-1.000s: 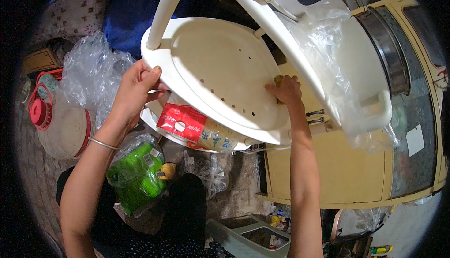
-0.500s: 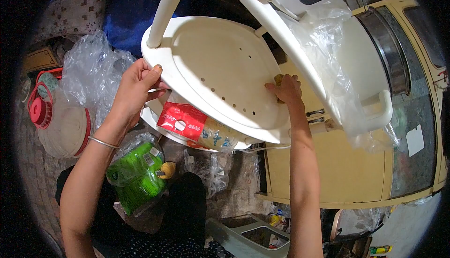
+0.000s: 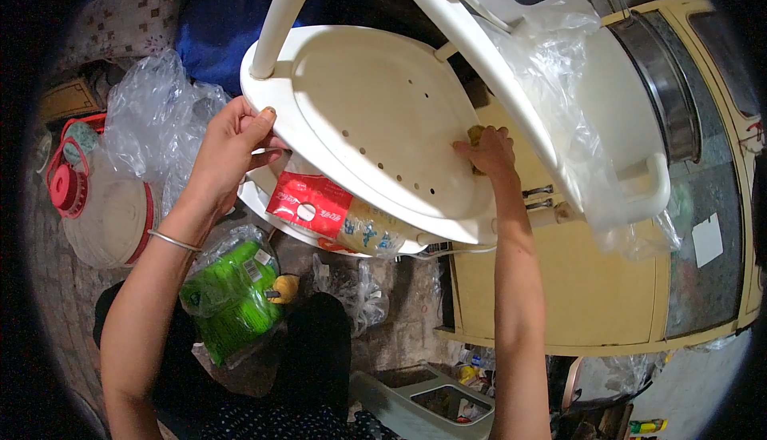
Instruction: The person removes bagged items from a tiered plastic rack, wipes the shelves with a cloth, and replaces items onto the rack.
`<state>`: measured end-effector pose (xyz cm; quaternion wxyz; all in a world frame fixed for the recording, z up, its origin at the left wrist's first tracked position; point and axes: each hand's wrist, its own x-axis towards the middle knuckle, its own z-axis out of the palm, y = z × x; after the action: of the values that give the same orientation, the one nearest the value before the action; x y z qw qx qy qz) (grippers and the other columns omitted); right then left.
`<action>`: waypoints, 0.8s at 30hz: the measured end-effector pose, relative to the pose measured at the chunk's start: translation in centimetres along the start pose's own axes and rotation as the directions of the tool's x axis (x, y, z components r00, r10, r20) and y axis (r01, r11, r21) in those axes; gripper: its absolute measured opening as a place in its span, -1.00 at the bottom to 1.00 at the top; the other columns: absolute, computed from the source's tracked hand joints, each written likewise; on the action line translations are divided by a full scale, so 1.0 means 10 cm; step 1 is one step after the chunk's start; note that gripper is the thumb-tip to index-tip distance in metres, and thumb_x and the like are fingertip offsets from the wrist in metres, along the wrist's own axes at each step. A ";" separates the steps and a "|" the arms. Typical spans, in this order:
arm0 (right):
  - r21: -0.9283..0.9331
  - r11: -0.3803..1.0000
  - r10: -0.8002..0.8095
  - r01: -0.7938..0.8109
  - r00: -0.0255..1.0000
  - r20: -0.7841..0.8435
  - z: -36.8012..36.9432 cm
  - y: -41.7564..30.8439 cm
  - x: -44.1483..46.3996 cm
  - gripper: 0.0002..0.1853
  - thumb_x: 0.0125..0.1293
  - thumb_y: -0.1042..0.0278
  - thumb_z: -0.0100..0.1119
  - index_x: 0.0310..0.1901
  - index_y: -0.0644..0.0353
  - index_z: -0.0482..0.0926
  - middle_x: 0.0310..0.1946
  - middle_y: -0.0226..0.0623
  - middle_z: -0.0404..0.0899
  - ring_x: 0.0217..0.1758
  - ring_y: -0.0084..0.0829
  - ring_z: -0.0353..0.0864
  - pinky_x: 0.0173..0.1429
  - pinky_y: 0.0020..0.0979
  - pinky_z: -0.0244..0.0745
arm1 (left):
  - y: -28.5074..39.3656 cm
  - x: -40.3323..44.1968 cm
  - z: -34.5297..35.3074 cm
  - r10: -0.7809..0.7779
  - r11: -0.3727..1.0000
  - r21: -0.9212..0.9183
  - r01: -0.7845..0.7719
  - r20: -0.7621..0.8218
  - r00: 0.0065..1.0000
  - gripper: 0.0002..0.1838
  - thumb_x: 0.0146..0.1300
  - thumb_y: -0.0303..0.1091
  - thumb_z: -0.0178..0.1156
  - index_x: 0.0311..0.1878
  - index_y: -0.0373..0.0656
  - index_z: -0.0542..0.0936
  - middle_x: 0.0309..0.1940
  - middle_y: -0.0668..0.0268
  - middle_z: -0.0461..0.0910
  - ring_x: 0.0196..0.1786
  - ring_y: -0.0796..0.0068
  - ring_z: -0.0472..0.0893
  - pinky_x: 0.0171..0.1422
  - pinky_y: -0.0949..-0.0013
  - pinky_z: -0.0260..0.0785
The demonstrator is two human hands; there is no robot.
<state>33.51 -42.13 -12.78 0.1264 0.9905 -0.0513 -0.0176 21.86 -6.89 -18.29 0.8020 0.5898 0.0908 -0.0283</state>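
Note:
A white plastic rack tray [image 3: 375, 112] with small drain holes is tilted in front of me, between thick white posts [image 3: 487, 64]. My left hand [image 3: 240, 140] pinches its near-left rim, thumb on top and fingers beneath. At the tray's right side, my right hand [image 3: 489, 152] presses a yellowish-brown scrubbing pad [image 3: 476, 135] against the inner edge. Most of the pad is hidden by the hand, so whether it is sponge or cloth is unclear. Below the tray, a clear bag with a red label [image 3: 307, 204] rests on a lower white shelf [image 3: 264, 204].
On the left are a clear jug with a red cap [image 3: 70, 192] and crumpled plastic [image 3: 164, 112]. A green package [image 3: 240, 296] lies near my knees. A yellow cabinet [image 3: 559, 288] stands at right, beside a plastic-draped white container [image 3: 623, 104]. A grey basket [image 3: 383, 396] sits below.
Almost nothing differs. The tray and left hand have shifted up very slightly, and the right hand stays at the tray's right edge with the pad.

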 end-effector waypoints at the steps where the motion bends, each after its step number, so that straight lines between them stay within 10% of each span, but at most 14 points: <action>1: 0.017 1.000 0.010 -0.010 1.000 0.010 -0.02 -0.01 -0.02 -0.25 -0.18 -0.21 0.25 -0.14 0.36 0.43 -0.06 0.04 0.29 -0.01 -0.03 0.34 0.03 -0.16 0.33 | 0.00 0.00 0.00 0.002 1.000 0.002 -0.002 -0.003 1.000 -0.81 0.28 -0.20 -0.03 -0.23 -0.11 0.36 -0.43 0.44 0.47 -0.34 0.67 0.50 -0.21 0.51 0.42; 24: -0.003 1.000 0.001 -0.001 1.000 -0.021 0.05 0.02 0.02 -0.25 -0.19 -0.21 0.27 -0.14 0.37 0.43 -0.06 0.09 0.29 -0.02 0.03 0.35 0.01 -0.11 0.35 | -0.01 0.01 0.00 -0.011 1.000 -0.005 0.011 -0.006 1.000 -0.84 0.29 -0.23 -0.05 -0.23 -0.10 0.37 -0.43 0.45 0.49 -0.36 0.68 0.51 -0.22 0.51 0.43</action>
<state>33.62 -42.50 -13.17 0.1285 0.9904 -0.0504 -0.0071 21.92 -6.94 -18.39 0.8031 0.5872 0.0966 -0.0304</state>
